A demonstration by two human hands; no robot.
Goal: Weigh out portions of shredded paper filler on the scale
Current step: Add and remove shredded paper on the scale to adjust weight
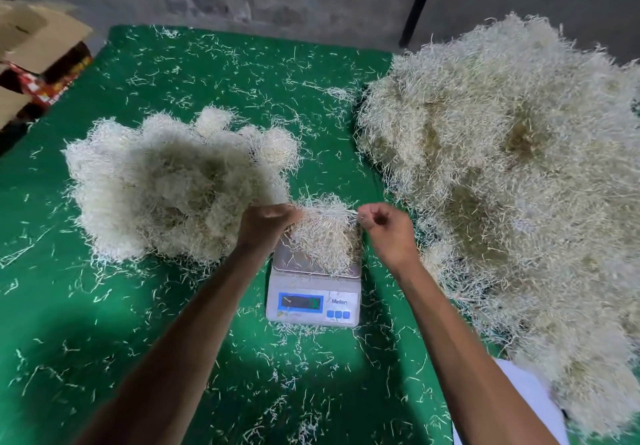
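Head view: two heaps of pale shredded paper filler point(180, 184) point(502, 167), one white digital scale point(313, 292) between; left hand point(266, 226) and right hand point(388, 229) fingers pinching small tuft point(325, 233) on pan; green table point(104, 323) strewn with shreds.

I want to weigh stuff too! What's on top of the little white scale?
A clump of shredded paper sits on the scale and its metal plate. The left hand and right hand pinch its top. The paper hides the plate's far right part.

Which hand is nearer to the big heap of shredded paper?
The right hand. It is just left of the big heap; the left hand is farther left, beyond the scale, beside the smaller heap.
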